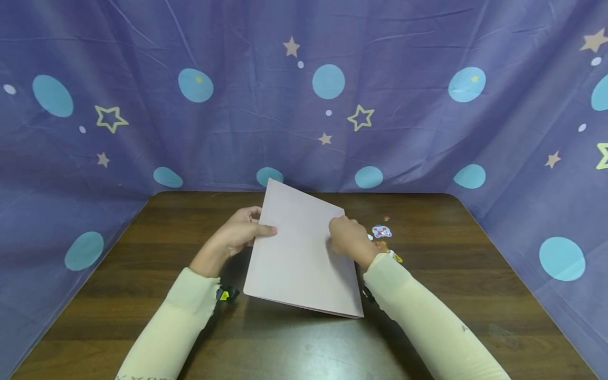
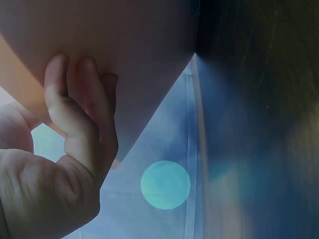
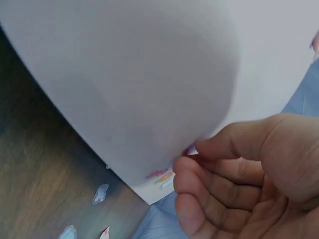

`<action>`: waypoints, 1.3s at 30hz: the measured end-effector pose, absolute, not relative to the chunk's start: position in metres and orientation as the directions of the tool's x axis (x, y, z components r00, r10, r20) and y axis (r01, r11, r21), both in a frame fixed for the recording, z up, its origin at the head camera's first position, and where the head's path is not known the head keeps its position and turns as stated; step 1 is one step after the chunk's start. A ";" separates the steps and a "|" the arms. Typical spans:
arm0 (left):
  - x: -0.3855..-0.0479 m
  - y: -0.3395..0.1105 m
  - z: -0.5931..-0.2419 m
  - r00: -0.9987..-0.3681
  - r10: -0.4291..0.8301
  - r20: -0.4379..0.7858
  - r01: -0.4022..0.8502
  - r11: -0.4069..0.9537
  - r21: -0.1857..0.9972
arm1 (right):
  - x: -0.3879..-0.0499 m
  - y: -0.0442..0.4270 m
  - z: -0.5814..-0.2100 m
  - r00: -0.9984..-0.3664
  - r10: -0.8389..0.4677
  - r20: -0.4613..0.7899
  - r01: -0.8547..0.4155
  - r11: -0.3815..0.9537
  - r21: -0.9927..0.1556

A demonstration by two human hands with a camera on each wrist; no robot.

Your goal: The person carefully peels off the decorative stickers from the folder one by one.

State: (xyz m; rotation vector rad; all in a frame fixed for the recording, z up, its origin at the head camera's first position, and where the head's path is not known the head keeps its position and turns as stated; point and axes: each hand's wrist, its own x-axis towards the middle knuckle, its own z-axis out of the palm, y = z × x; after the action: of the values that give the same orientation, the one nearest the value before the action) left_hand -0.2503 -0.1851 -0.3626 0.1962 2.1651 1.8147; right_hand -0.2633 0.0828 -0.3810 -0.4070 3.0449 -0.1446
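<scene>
A large pale folded card (image 1: 299, 253) is held tilted above the table, its lower edge showing more than one layer. My left hand (image 1: 239, 232) grips its left edge, thumb on the front face. Behind the card, the fingers (image 2: 60, 82) of that hand press against its shaded back. At the right edge, my right hand (image 1: 349, 237) is against the front face with curled fingers. In the right wrist view, its thumb and forefinger pinch a small purple-red sticker (image 3: 189, 149), mostly hidden, at the card's surface. Small pink, orange and green markings (image 3: 162, 177) show near the card's corner.
Several loose cut-out stickers lie on the brown wooden table (image 1: 475, 295) right of the card, among them a bear-like sticker (image 1: 381, 231) and a yellow-brown one (image 1: 395, 256). A purple curtain (image 1: 404, 132) with stars and blue dots hangs behind the table.
</scene>
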 end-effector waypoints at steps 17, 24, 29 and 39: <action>-0.250 -0.186 -0.362 -0.942 0.303 -0.147 -0.091 0.192 0.977 | -0.265 0.083 -0.387 -0.957 -0.281 -0.069 -0.275 0.957 -0.087; -0.250 -0.187 -0.362 -0.942 0.299 -0.149 -0.092 0.196 0.976 | -0.275 0.107 -0.386 -0.917 -0.390 -0.083 -0.353 0.890 -0.288; -0.250 -0.187 -0.363 -0.941 0.303 -0.150 -0.093 0.194 0.977 | -0.283 0.124 -0.393 -0.900 -0.421 -0.118 -0.348 0.853 -0.389; -0.251 -0.187 -0.365 -0.943 0.298 -0.146 -0.089 0.197 0.976 | -0.289 0.146 -0.398 -0.895 -0.440 -0.072 -0.368 0.821 -0.436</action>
State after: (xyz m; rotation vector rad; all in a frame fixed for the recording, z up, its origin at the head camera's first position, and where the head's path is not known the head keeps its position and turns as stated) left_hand -0.2515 -0.1866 -0.3648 0.1972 2.1735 1.8065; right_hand -0.2890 0.1456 -0.3979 -0.6340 2.8341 -0.6275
